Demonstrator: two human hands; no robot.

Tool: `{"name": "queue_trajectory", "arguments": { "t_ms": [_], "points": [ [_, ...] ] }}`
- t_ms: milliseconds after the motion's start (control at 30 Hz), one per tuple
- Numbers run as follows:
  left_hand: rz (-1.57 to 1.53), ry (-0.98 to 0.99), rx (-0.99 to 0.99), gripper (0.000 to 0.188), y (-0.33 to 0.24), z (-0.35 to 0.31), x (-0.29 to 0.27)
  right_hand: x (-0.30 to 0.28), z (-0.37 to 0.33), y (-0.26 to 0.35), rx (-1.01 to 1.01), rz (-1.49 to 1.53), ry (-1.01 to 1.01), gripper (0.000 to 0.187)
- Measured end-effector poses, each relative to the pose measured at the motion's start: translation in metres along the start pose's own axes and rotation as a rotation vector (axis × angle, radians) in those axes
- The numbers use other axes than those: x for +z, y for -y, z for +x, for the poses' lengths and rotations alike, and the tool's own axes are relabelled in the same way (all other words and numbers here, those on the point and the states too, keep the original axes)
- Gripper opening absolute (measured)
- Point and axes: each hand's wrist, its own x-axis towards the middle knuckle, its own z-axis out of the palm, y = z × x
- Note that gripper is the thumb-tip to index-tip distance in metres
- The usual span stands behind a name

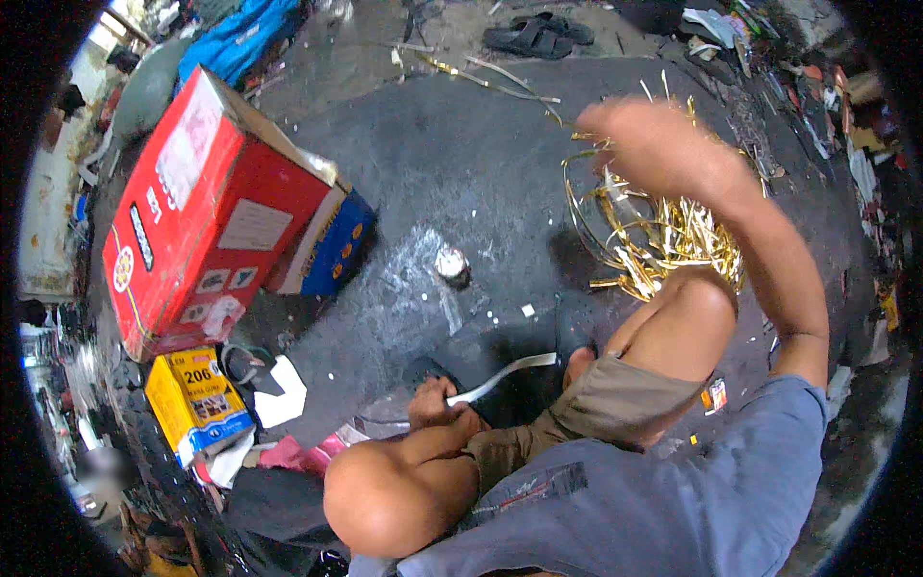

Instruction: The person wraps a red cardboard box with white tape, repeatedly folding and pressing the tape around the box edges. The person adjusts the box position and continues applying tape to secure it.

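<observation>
My left hand [437,404] is low in the middle, beside my bent left knee. Its fingers are closed round one end of a narrow white strip [510,371], which stretches right across a dark patch toward my foot. My right arm reaches up and out, and my right hand [639,139] hangs over a tangled heap of shiny gold strips [687,236]. Motion smears this hand, so its fingers and anything in them cannot be made out. A long thin strip [505,77] trails on the floor just left of it.
On the left stand a big red carton [183,221], a blue box [336,245] and a yellow box [197,394]. A small round whitish pot [451,263] sits mid-floor amid white smears and scraps. Black sandals [538,36] lie at the far side. Clutter lines both edges.
</observation>
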Motion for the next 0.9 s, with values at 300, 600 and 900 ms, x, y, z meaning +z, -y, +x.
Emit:
{"name": "queue_trajectory", "arguments": {
  "t_ms": [300, 600, 900],
  "points": [
    [-0.595, -0.093, 0.29, 0.01, -0.159, 0.011, -0.228, 0.068, 0.015, 0.186, -0.929, 1.104, 0.106, 0.077],
    [-0.301, -0.856, 0.211, 0.007, -0.137, -0.1, -0.464, -0.115, 0.093, 0.177, -0.843, 1.193, 0.363, 0.026],
    [1.024, -1.105, -0.372, 0.029, -0.053, -0.041, -0.535, -0.161, 0.241, 0.228, -0.759, 0.694, -0.213, 0.028]
  ]
}}
